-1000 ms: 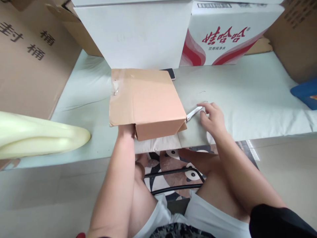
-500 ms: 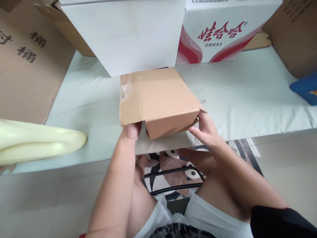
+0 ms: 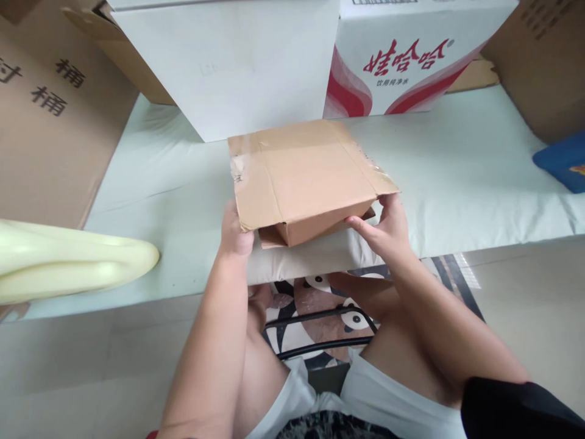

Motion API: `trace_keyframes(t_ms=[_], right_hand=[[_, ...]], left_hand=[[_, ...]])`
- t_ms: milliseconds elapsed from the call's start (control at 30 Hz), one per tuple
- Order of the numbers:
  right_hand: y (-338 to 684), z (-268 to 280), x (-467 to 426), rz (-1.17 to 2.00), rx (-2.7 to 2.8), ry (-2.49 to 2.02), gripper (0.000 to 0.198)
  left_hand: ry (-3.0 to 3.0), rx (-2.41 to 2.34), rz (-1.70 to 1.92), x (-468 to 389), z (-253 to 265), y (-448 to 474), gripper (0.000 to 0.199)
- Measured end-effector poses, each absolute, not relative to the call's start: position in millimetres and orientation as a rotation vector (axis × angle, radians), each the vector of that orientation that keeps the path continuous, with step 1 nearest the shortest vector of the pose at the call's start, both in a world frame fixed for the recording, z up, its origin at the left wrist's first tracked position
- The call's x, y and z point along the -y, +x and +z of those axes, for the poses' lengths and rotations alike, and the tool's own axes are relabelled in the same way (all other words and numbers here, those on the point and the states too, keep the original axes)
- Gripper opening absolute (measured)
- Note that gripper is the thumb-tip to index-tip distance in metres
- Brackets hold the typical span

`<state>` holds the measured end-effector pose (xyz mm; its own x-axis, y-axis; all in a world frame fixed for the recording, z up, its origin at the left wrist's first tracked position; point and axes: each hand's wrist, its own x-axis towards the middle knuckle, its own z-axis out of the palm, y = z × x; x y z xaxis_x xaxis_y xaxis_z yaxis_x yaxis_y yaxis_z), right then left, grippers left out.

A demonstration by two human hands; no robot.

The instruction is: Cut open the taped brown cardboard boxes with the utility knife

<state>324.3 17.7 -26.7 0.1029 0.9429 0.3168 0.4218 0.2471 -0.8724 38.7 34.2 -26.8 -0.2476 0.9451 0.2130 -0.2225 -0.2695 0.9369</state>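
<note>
A brown cardboard box (image 3: 315, 174) is held over the front part of a pale green covered surface, with creased flaps spread out to its left and right. My left hand (image 3: 236, 230) is closed at its near left corner, the fingers partly hidden by the left flap. On the near right, my right hand (image 3: 388, 228) grips the box, its thumb against the front side and its other fingers partly behind the right flap. Tape scraps and torn patches mark the flap edges. The inside and underside of the box are hidden.
Behind stand a plain white box (image 3: 233, 67) and a white box with red lettering (image 3: 402, 67). Large brown cartons (image 3: 46, 140) flank the left and right. A pale yellow smooth object (image 3: 82, 262) lies at left, a blue object (image 3: 564, 161) at right. The covered surface's front edge (image 3: 457, 250) is near my knees.
The box has shifted slightly right and tilted. Its right flap now sticks outward, and a lower flap shows at the near left. Both hands have moved a little outward with it.
</note>
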Motion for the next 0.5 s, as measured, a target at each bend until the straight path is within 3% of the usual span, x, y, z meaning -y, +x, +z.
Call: trace_keyframes(t_ms=[100,200,333,500], right_hand=[[327,-32,-21,0.616,1.445,-1.373,0.081],[328,-33,-21,0.651,1.375,-1.322,0.076],[329,-28,-20,0.674,1.259,-1.225,0.049],[332,-27,-21,0.844,1.08,-1.192,0.059]], left_hand=[[1.085,-1.082,1.653,-31,-29,35,0.032],[1.046,-1.1,1.624,-29,-27,34,0.037],[0.946,-1.102,1.665,-27,-21,33,0.029],[0.762,-1.038,1.463,-19,-13,34,0.032]])
